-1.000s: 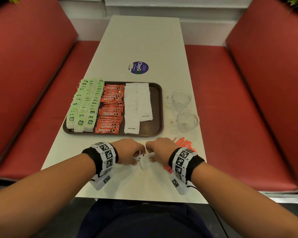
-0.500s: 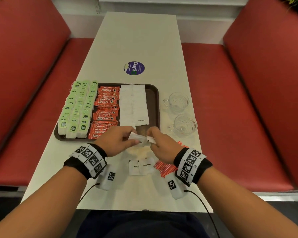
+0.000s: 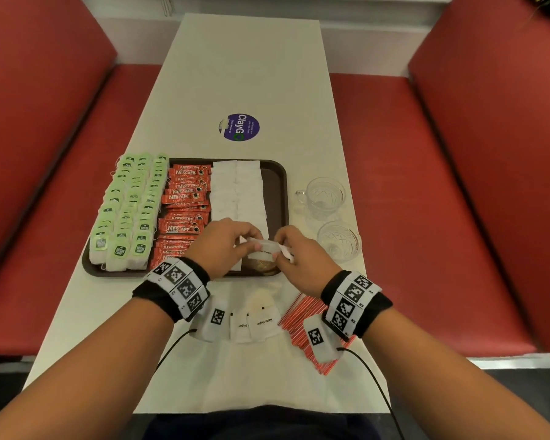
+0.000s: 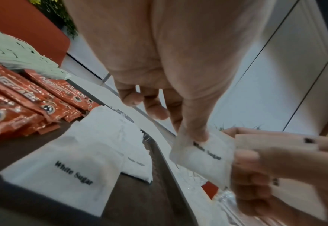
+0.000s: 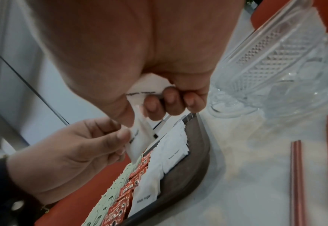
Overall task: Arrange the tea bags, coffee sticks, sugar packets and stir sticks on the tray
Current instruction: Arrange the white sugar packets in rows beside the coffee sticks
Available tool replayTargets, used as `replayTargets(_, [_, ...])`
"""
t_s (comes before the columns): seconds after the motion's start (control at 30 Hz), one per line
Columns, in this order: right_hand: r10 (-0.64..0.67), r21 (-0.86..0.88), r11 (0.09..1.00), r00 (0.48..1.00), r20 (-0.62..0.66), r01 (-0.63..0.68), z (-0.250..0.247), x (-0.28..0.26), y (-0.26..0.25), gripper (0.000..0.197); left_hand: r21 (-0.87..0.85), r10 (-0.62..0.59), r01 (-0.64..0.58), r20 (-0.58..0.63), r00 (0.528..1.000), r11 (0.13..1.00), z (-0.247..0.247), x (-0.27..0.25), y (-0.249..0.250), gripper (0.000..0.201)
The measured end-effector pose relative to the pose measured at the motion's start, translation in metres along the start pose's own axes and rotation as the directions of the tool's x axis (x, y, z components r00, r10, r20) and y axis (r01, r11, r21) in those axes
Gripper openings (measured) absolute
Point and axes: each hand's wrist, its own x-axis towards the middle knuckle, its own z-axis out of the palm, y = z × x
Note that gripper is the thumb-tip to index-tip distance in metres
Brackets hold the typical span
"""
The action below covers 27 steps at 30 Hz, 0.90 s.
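A brown tray (image 3: 282, 185) holds rows of green tea bags (image 3: 131, 211), red coffee sticks (image 3: 185, 198) and white sugar packets (image 3: 238, 192). Both hands hover over the tray's near right corner. My left hand (image 3: 250, 242) pinches one sugar packet (image 4: 203, 157) between thumb and fingers. My right hand (image 3: 280, 250) grips the other end, and in the right wrist view its curled fingers hold more sugar packets (image 5: 140, 93). Two loose sugar packets (image 3: 258, 323) lie on the table near me. Red stir sticks (image 3: 299, 314) lie under my right wrist.
Two cut-glass cups (image 3: 323, 196) (image 3: 338, 241) stand right of the tray. A round purple sticker (image 3: 238, 127) marks the table beyond it. Red bench seats (image 3: 426, 201) flank the narrow white table (image 3: 245, 65).
Both hands lifted from the table's near edge and moved forward over the tray's near right corner, carrying sugar packets. Two packets stayed behind on the table.
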Motion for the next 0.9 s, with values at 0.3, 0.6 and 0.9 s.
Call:
replayTargets(0.3, [0.052,0.148,0.987,0.997,0.051,-0.059,-0.012,0.000,0.001,0.014,0.160,-0.268,0.273,-0.054,0.962,0.949,0.021,0.045,-0.026,0.007])
replayTargets(0.6, [0.065,0.152,0.985,0.995,0.073,-0.075,-0.012,0.002,0.006,0.017,0.324,-0.157,0.170,-0.065,0.985,0.931,0.022,0.060,-0.024,0.027])
replayTargets(0.9, [0.093,0.181,0.977,0.990,0.104,-0.111,-0.020,0.000,0.004,0.022,0.527,0.001,-0.205,0.361,0.932,0.825,0.031,0.082,0.002,0.038])
